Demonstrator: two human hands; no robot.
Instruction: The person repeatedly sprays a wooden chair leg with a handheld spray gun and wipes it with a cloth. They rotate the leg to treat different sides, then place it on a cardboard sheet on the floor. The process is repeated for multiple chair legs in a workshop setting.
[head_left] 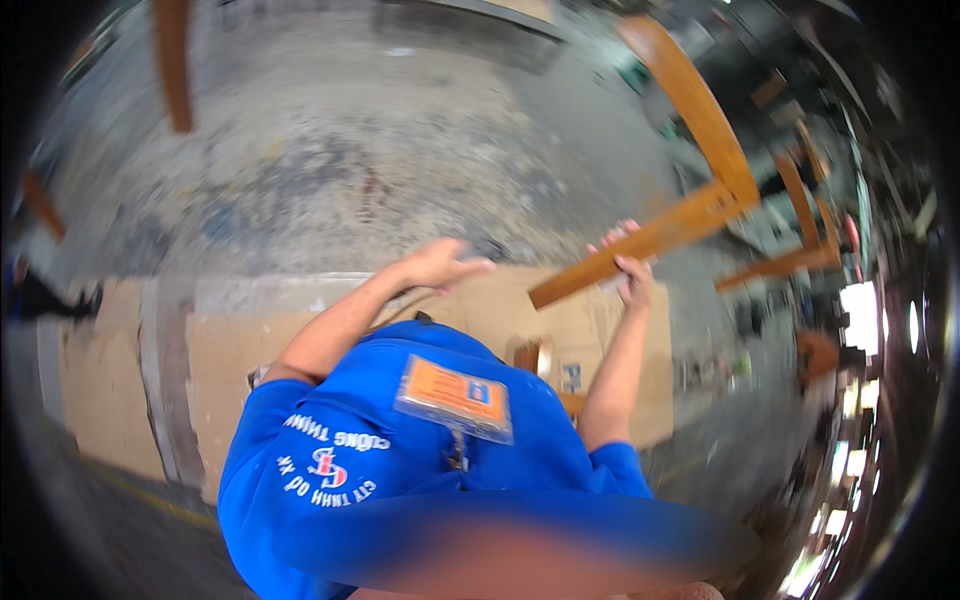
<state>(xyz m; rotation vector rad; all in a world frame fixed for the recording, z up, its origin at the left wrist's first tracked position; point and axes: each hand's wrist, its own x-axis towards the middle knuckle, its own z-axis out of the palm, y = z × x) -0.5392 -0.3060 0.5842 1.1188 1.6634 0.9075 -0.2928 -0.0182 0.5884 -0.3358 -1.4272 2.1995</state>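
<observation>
My right hand grips an L-shaped brown wooden furniture frame, thumb on the near side and fingertips behind. The lower bar slants up to the right, and a curved bar rises from its far end. To the left, in front of my chest, my left hand is curled, thumb toward the right. A dark, blurred shape shows just beyond its fingers; its kind cannot be made out. A thin dark cord or hose runs below the left wrist. The left hand is apart from the frame.
Cardboard sheets lie below me, with the stained concrete floor beyond. Another brown wooden frame stands at right. A wooden bar hangs into view at upper left. Another person's dark shoe shows at far left.
</observation>
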